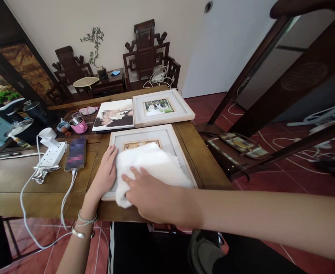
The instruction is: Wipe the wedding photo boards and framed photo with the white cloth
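Observation:
A picture frame with a pale wooden edge lies flat on the wooden table, close to its front edge. Over much of its face is a fluffy white cloth, which hides the lower part of the small brown picture inside. My right hand presses down on the cloth's near left part, fingers bent into it and the thumb by its edge. Along the frame's left side rests my left hand, its fingers stretched out and holding nothing.
Behind lie a second frame with a photo and a flat photo panel. To the left are a phone on a cable, a white power strip, a pink cup and a dark kettle. Dark chairs stand around.

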{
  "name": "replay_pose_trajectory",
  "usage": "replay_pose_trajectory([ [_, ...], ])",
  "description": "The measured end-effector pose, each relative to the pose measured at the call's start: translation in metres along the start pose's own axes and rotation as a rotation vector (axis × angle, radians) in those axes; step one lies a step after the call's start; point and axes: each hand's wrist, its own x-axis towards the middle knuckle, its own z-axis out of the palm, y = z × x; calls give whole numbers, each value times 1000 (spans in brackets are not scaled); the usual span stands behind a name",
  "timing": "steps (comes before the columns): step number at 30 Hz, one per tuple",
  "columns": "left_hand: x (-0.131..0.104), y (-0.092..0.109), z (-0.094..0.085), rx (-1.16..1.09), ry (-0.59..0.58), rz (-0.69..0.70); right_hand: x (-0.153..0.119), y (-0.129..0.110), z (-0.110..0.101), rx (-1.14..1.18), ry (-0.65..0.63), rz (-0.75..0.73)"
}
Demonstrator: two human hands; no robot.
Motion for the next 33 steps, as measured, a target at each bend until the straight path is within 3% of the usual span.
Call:
replay_pose_trajectory([
  [4, 0, 0, -3, -24, -10, -1, -1, 0, 1, -23, -34, -4],
  [11, 0, -2, -4, -29, -27, 26, -58, 21, -9, 18, -202, 257],
  [15, 0, -3, -5, -12, -55, 60, -81, 36, -6, 38, -141, 372],
  [17, 0, -3, -5, -8, -63, 65, -83, 48, -6, 30, -68, 406],
  [20, 0, -3, -6, -11, -69, 69, -75, 76, -7, -74, -59, 472],
  [25, 0, -3, -5, -18, -50, 40, -58, 114, -4, -246, -19, 447],
  [28, 1, -1, -5, -15, -44, 17, -59, 104, 0, -263, -62, 428],
  [33, 1, 1, -5, 2, -31, 13, -71, 45, -5, -141, -193, 460],
])
